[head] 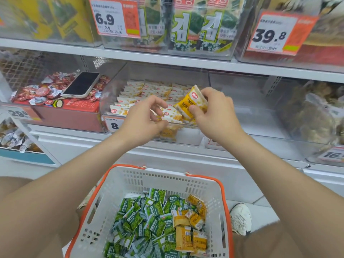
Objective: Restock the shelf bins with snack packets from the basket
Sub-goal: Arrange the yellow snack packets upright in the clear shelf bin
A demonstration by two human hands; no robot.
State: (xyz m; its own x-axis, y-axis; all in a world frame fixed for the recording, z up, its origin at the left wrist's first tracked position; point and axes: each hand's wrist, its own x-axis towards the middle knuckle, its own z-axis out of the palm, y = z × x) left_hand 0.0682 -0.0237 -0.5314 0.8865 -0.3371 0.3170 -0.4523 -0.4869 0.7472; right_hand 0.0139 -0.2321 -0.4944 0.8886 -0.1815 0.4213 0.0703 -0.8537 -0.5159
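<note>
Right hand [216, 110] pinches a yellow packet [191, 103] on a tilt, with the bin [105, 98] just below and leftward, left hand [147, 116] half-curled beside it, grip unclear honestly.

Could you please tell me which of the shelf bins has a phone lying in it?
The left bin of red-wrapped snacks: a dark phone lies on top. The middle bin holds yellow-and-white packets, the right bin brownish goods.
</note>
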